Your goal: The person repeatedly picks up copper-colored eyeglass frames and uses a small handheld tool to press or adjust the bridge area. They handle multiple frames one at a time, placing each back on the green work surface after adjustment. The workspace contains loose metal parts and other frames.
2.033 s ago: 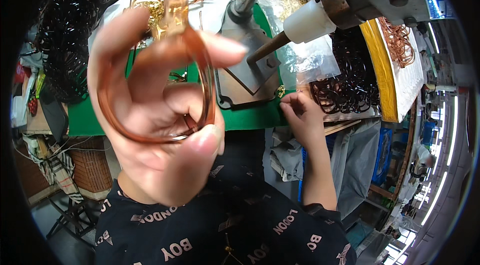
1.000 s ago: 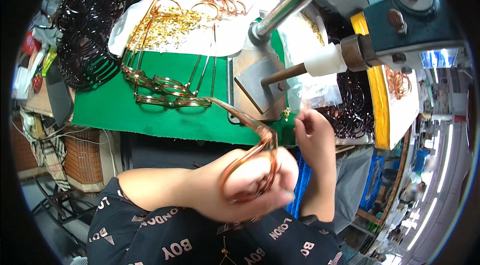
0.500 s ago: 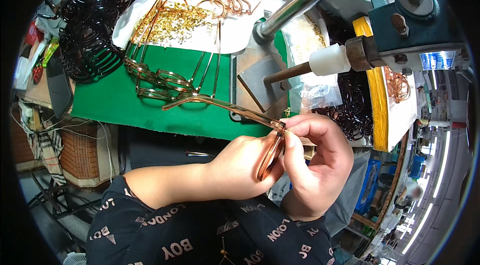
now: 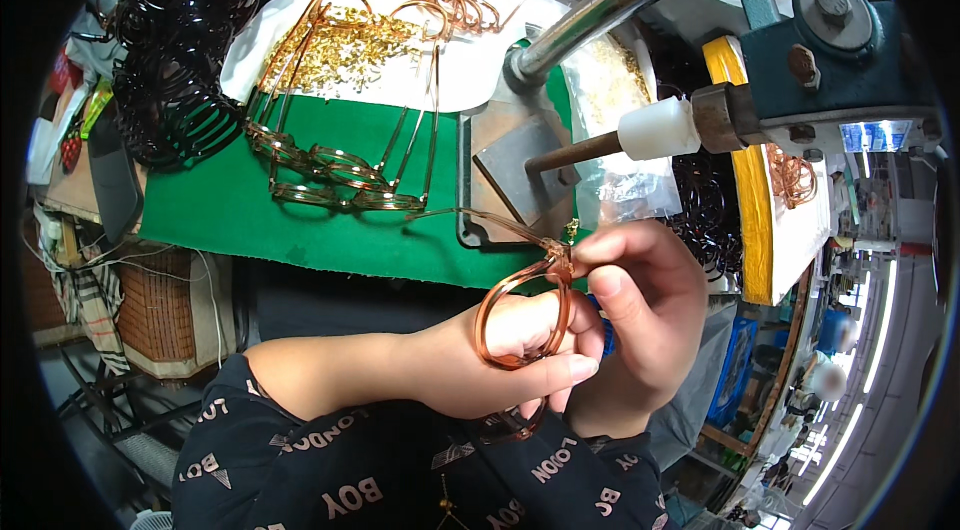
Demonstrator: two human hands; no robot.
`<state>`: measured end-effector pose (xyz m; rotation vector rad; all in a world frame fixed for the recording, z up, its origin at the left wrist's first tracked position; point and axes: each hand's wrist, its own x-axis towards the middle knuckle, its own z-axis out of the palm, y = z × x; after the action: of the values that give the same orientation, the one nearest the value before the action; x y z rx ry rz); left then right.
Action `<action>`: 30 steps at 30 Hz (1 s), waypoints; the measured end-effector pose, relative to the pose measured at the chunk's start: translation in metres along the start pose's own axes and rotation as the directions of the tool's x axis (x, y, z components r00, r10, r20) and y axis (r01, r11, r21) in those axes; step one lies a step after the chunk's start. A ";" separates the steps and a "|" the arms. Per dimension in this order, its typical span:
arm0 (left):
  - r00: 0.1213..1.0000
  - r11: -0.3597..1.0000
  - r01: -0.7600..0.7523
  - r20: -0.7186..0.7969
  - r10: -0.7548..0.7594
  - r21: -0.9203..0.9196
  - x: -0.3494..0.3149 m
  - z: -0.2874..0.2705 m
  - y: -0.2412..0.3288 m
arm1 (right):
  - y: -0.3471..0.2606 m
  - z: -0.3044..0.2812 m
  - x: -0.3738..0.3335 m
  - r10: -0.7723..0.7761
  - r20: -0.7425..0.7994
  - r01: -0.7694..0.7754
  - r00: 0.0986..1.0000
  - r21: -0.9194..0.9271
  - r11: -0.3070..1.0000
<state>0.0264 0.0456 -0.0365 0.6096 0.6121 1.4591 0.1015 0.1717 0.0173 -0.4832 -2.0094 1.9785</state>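
A transparent brown eyeglass frame (image 4: 483,335) is held in my left hand (image 4: 530,382), whose thumb and fingers close around its bridge area. One rim faces up, while the other, lower down, is partly hidden behind the hand. An arm of the frame reaches away over the green mat (image 4: 200,215). Close to the hinge corner is my right hand (image 4: 645,305), its thumb and index finger apart; I see nothing held between them. Small gold metal pieces (image 4: 572,228) sit at the mat's edge just beyond those fingertips.
More brown eyeglass frames (image 4: 345,170) are stacked on the mat. Gold hardware (image 4: 340,50) is heaped on white sheeting behind them. A bench press (image 4: 800,60) with a metal post (image 4: 600,10) stands at right. Dark frames (image 4: 180,60) pile up far left.
The eyeglass frame has turned so that its rim faces up toward me, and its arm points further away. My left hand has rolled palm-up, and my right thumb has come off the hinge.
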 end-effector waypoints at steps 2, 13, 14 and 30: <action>0.999 1.000 0.005 0.052 -0.005 0.014 0.000 -0.003 0.000 | 0.006 0.000 0.006 0.055 0.036 -0.060 0.998 0.136 0.989; 0.982 0.957 0.169 -0.122 -0.144 0.234 0.007 -0.005 0.001 | 0.033 -0.032 0.005 0.045 -0.076 -0.054 0.996 -0.121 0.991; 0.983 0.933 0.155 -0.149 -0.111 0.326 0.005 -0.006 -0.002 | 0.044 -0.044 0.004 0.021 -0.137 -0.057 0.990 -0.261 0.964; 1.000 0.956 0.010 -0.019 -0.005 0.292 0.000 -0.002 -0.021 | 0.116 -0.103 -0.007 0.270 -0.263 -0.373 0.926 -0.545 0.750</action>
<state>0.0398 0.0447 -0.0533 0.8235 0.8520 1.3780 0.1563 0.2632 -0.0960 -1.1686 -2.5407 1.3470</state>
